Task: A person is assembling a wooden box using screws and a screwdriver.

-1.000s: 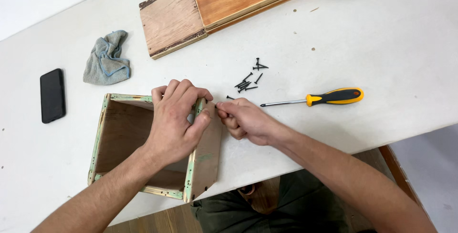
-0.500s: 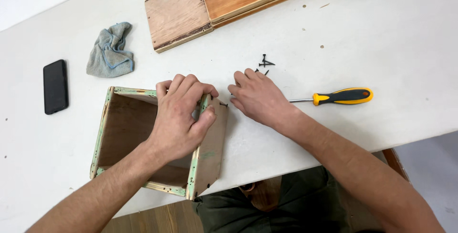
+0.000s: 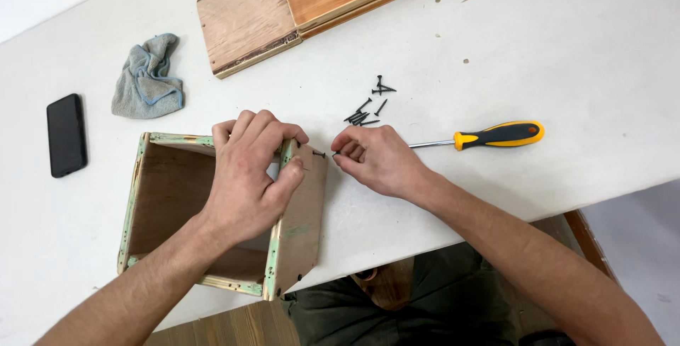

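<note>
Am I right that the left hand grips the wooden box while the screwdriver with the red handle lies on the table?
Not quite: the head view shows the screwdriver has a yellow and black handle. The left hand does grip the wooden box, and the tool lies on the table.

black phone (image 3: 66,134) | grey rag (image 3: 148,78) | wooden boards (image 3: 304,2) | white table (image 3: 581,55)

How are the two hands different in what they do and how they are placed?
The left hand lies spread over the top edge of the wooden box, gripping it; the right hand rests on the white table beside the box. The left fingers are wrapped wide; the right fingertips pinch a small black screw near the box's corner. Both are bare.
</note>
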